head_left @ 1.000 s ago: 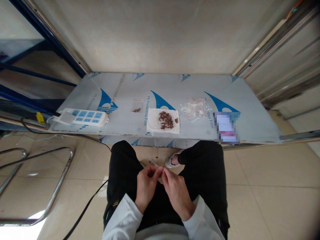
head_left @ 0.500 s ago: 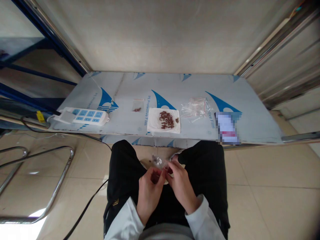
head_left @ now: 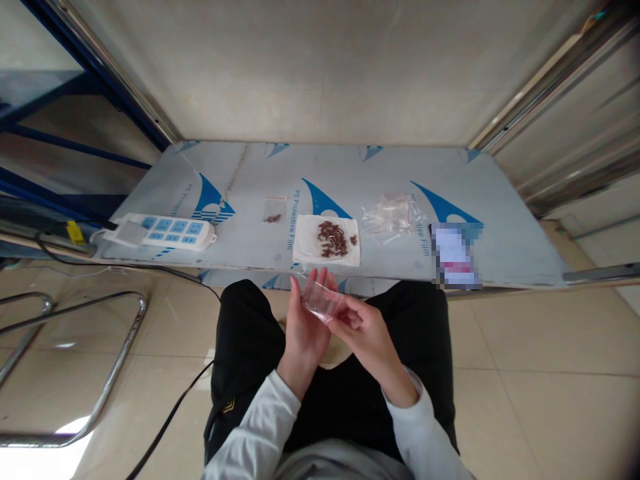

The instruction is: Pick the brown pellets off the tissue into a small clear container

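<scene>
A small clear plastic bag [head_left: 320, 301] is pinched by its right end between the thumb and fingers of my right hand [head_left: 364, 331]. Under and beside it my left hand [head_left: 306, 330] lies palm up with its fingers stretched out, the bag resting over them. No contents show in this bag. Just beyond my hands, small brown screw-like pieces [head_left: 334, 239] are heaped on a white paper sheet [head_left: 306, 250]. Left of the sheet lies a small zip bag [head_left: 276, 206] with a few brown pieces inside. To the right sits a pile of clear plastic bags [head_left: 394, 213].
A white power strip [head_left: 175, 231] with blue sockets lies at the table's left. A phone [head_left: 454, 257] rests near the front edge on the right. The table [head_left: 330, 157] carries printed protective film. A metal chair frame [head_left: 120, 353] and a black cable [head_left: 170, 417] are at lower left.
My hands have moved up toward the table edge. My left hand has opened from a pinch to a flat palm, and the bag now lies across its fingers, held by my right hand.
</scene>
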`<state>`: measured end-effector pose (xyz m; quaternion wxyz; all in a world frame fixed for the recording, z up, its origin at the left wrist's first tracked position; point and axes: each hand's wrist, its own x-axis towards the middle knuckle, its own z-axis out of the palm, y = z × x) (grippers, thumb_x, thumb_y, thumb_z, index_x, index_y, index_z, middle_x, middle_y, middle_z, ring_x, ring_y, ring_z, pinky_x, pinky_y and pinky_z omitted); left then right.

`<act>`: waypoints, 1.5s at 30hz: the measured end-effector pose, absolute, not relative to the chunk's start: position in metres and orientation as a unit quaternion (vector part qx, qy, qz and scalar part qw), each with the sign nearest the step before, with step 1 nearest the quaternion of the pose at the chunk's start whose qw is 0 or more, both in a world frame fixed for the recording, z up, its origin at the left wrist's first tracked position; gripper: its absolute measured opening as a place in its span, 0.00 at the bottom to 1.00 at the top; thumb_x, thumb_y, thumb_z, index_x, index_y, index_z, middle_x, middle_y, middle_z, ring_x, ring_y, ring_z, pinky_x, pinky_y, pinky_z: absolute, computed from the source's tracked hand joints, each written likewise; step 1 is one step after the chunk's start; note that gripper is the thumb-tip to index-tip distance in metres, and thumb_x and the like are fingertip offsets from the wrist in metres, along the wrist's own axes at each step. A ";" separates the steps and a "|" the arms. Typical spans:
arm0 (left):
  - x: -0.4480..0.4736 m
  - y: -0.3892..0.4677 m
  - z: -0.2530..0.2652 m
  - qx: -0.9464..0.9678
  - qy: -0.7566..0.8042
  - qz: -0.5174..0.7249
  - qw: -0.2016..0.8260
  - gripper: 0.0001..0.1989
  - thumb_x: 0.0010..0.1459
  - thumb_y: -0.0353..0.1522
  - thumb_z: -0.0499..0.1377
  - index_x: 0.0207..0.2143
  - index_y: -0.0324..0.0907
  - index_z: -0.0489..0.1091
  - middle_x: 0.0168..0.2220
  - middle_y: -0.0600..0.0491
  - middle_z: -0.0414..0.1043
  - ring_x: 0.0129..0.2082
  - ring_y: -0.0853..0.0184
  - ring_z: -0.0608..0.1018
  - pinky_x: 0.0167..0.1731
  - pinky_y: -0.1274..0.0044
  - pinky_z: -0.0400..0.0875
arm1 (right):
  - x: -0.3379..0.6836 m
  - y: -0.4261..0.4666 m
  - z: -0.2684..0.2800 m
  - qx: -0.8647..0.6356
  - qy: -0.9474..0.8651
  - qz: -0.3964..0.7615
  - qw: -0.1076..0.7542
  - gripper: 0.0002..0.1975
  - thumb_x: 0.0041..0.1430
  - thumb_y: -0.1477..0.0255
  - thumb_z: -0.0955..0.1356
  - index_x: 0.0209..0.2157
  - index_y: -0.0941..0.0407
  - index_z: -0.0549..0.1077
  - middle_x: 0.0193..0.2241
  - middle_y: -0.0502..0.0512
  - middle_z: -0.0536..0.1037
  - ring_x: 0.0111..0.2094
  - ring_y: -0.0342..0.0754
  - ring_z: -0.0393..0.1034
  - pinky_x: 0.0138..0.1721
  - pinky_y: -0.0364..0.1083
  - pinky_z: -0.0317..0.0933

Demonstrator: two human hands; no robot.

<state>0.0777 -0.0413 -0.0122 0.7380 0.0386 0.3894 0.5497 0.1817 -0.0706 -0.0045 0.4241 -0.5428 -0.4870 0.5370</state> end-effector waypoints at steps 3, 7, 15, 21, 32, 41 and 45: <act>0.081 0.005 -0.011 0.062 0.391 0.606 0.690 0.15 0.61 0.44 0.58 0.37 0.42 0.71 0.42 0.50 0.76 0.46 0.67 0.79 0.48 0.77 0.74 | 0.181 -0.046 -0.003 -0.557 -0.488 0.506 0.442 0.19 0.58 0.61 0.69 0.46 0.57 0.77 0.35 0.57 0.83 0.31 0.49 0.77 0.34 0.46 0.71; 0.081 0.070 -0.024 0.082 0.369 0.666 0.643 0.09 0.64 0.36 0.56 0.32 0.42 0.69 0.33 0.54 0.76 0.40 0.73 0.80 0.46 0.80 0.74 | 0.186 -0.020 -0.004 -0.608 -0.464 0.437 0.474 0.20 0.59 0.58 0.68 0.45 0.57 0.77 0.41 0.60 0.82 0.31 0.48 0.77 0.32 0.45 0.71; 0.099 0.148 -0.059 0.240 0.438 0.717 0.486 0.15 0.56 0.44 0.63 0.31 0.41 0.69 0.36 0.48 0.78 0.43 0.65 0.81 0.48 0.70 0.73 | 0.202 -0.043 -0.022 -0.630 -0.386 0.438 0.512 0.19 0.58 0.57 0.68 0.42 0.58 0.78 0.38 0.62 0.82 0.31 0.50 0.77 0.30 0.46 0.72; 0.109 0.143 -0.063 0.397 0.424 0.705 0.407 0.16 0.50 0.43 0.67 0.32 0.40 0.71 0.31 0.50 0.78 0.34 0.65 0.81 0.42 0.70 0.75 | 0.208 -0.060 -0.036 -0.645 -0.349 0.445 0.513 0.19 0.57 0.58 0.69 0.42 0.57 0.78 0.37 0.62 0.83 0.28 0.48 0.76 0.29 0.46 0.71; 0.109 0.139 -0.048 0.422 0.412 0.699 0.403 0.15 0.51 0.42 0.67 0.31 0.40 0.71 0.30 0.50 0.77 0.33 0.65 0.81 0.41 0.71 0.76 | 0.205 -0.065 -0.050 -0.650 -0.350 0.441 0.511 0.17 0.58 0.59 0.69 0.41 0.57 0.78 0.36 0.61 0.83 0.29 0.49 0.76 0.31 0.47 0.71; 0.096 0.106 -0.008 0.212 0.347 0.722 0.560 0.13 0.58 0.41 0.61 0.35 0.40 0.70 0.42 0.46 0.77 0.48 0.63 0.78 0.52 0.71 0.70 | 0.193 -0.027 -0.021 -0.641 -0.369 0.404 0.539 0.29 0.54 0.57 0.71 0.53 0.58 0.71 0.50 0.64 0.77 0.47 0.54 0.74 0.41 0.49 0.71; 0.096 0.071 -0.006 0.149 0.341 0.691 0.620 0.13 0.56 0.42 0.63 0.34 0.41 0.72 0.42 0.49 0.78 0.45 0.66 0.79 0.49 0.75 0.71 | 0.187 0.017 0.001 -0.581 -0.333 0.499 0.549 0.28 0.43 0.57 0.76 0.44 0.59 0.76 0.40 0.60 0.82 0.37 0.50 0.76 0.33 0.45 0.70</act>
